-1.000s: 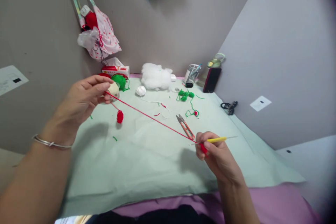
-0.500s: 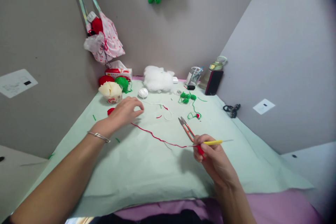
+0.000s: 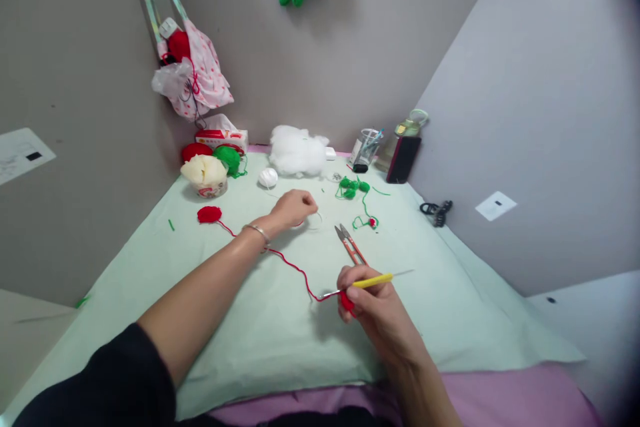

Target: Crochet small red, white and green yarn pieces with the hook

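My right hand (image 3: 377, 303) is closed around a crochet hook (image 3: 373, 281) with a yellow handle. A small red crochet piece (image 3: 347, 303) is tucked under its fingers. From there a red yarn strand (image 3: 295, 265) runs left, partly behind my left forearm, to a red yarn ball (image 3: 209, 214). My left hand (image 3: 295, 209) reaches over the middle of the table with thumb and fingers pinched together. A thin white yarn end (image 3: 320, 216) shows at its fingertips. Orange-handled thread snips (image 3: 353, 245) lie just beyond my right hand.
At the back are a white ball of yarn (image 3: 268, 178), white stuffing (image 3: 297, 152), a cup (image 3: 367, 147) and a phone (image 3: 404, 160). Small green crochet pieces (image 3: 353, 187) lie right of centre. A paper-lined tub (image 3: 205, 177) stands at left, by a green yarn ball (image 3: 229, 159).
My left hand has moved right from beside the red yarn ball to the white yarn end and pinched its fingers. My right hand, holding the hook, has shifted slightly left and down.
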The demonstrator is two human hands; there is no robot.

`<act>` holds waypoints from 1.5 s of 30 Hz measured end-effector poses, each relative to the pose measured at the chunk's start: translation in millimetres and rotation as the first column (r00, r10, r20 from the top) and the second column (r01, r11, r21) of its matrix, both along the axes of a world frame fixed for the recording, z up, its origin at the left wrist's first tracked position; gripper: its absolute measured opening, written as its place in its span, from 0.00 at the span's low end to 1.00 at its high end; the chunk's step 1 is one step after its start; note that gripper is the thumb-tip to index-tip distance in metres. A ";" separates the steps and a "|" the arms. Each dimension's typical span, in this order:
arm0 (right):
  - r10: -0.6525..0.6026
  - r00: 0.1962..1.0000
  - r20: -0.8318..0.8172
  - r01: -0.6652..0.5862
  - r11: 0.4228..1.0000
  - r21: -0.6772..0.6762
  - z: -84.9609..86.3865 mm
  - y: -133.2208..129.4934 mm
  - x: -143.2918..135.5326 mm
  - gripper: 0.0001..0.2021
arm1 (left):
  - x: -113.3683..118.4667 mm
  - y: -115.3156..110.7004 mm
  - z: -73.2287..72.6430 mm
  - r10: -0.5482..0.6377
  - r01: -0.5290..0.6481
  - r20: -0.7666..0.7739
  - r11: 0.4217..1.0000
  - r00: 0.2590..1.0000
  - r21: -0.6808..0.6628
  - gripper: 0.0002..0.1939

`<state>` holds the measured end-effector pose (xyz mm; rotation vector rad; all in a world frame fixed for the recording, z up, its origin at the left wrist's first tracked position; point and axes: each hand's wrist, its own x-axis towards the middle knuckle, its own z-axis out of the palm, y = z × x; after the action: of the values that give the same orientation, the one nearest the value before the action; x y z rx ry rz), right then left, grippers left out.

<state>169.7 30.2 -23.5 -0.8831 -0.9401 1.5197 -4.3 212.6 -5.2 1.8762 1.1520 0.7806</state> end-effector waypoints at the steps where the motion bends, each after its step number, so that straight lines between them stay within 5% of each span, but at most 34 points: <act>1: -0.002 1.000 0.003 0.002 1.000 0.001 -0.5 -0.1 2.1 0.14 | -7.8 -2.8 6.7 -0.015 0.016 0.061 1.000 0.998 -0.017 0.19; 6: -0.036 0.999 0.008 0.036 0.999 -0.034 0.0 0.3 9.1 0.15 | -47.5 -36.5 38.6 -0.055 0.071 0.289 0.997 0.956 -0.043 0.05; 17: 0.105 0.994 0.030 -0.104 0.994 -0.027 18.4 9.9 -26.7 0.17 | -51.9 -126.1 53.4 -0.283 0.312 0.186 0.938 0.941 -0.151 0.05; 26: 0.314 0.949 0.014 -0.307 0.936 -0.175 6.6 4.6 -23.1 0.15 | -73.5 -130.0 49.7 -0.143 0.156 0.140 0.984 0.980 -0.086 0.04; 32: 0.207 0.978 -0.012 -0.207 0.971 -0.124 11.6 6.2 -15.2 0.18 | -71.4 -137.0 50.4 -0.193 0.202 0.075 0.969 0.978 -0.142 0.04; 36: 0.312 0.950 -0.020 -0.311 0.938 -0.154 12.0 5.1 -26.3 0.16 | -63.8 -139.4 53.3 -0.233 0.241 0.072 0.963 0.970 -0.125 0.04; 45: 0.274 0.961 -0.028 -0.271 0.923 -0.274 -2.2 -1.1 -26.3 0.17 | -85.0 -123.2 40.1 0.038 -0.037 0.071 0.999 0.997 -0.015 0.06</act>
<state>143.4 29.1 -25.8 -0.9878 -0.9001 1.9220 -89.3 89.4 34.9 1.8057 1.1477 0.8522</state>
